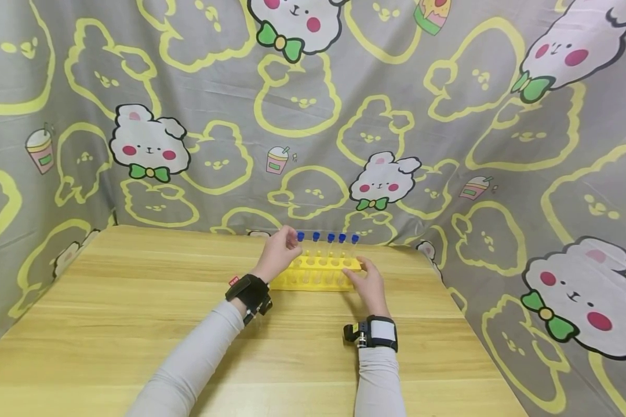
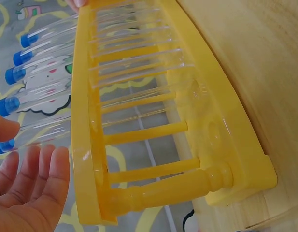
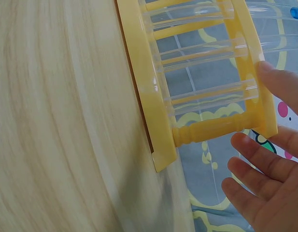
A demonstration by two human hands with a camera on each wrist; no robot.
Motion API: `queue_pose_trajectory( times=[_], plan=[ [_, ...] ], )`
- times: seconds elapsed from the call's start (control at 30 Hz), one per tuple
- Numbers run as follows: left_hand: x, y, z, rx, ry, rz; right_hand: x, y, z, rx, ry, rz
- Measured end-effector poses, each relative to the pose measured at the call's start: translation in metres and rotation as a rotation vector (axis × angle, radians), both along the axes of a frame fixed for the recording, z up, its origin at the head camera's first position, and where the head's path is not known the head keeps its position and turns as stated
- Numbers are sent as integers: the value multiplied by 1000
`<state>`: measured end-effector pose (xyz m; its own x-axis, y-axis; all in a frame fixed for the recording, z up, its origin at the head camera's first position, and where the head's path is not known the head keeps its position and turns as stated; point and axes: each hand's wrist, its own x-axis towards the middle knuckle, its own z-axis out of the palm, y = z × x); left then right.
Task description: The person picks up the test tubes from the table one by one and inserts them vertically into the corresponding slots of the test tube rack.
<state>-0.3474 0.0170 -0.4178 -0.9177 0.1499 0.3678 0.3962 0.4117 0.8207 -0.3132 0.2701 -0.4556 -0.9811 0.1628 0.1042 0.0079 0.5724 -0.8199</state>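
A yellow test tube rack [image 1: 313, 284] stands on the table, with several clear test tubes upright in it. Their blue caps [image 1: 331, 237] line up above the top bar. My left hand [image 1: 280, 253] is at the leftmost tube, thumb and index finger closed in around its blue cap [image 2: 5, 146]; the other fingers lie beside the rack's top bar. At the rack's right end, my right hand [image 1: 369, 285] grips the top bar, its thumb [image 3: 279, 82] on the front edge and other fingers around the end.
The wooden table [image 1: 302, 359] runs toward me in front of the rack. Behind and at both sides hangs a grey curtain [image 1: 313, 145] printed with cartoon figures. Empty holes [image 2: 214, 133] show in the rack's base at its left end.
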Motion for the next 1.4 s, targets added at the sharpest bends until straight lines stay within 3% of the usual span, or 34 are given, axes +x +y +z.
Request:
queue_pose_trajectory(
  times=[0.4,0.5,0.73,0.9,1.07,1.17,1.3,1.4],
  plan=[
    [6,-19,4,18,-46,16,-2,2,-1,3,-2,7],
    [6,-29,3,19,-25,29,-2,2,-1,-2,-4,6],
    [7,-53,-6,-39,-25,108,-3,3,-2,-1,-4,9],
    [8,-68,-11,-122,-114,125,-3,3,-3,-3,-2,14],
    [8,-78,-17,-285,-202,121,-3,3,-3,-4,-1,17],
    [9,-81,-22,-362,-293,121,-3,3,-3,3,0,18],
    [9,-80,-33,-371,-409,107,-3,3,-2,3,1,19],
    [8,-79,-41,-370,-415,93,-2,2,-2,-3,2,21]
  ],
)
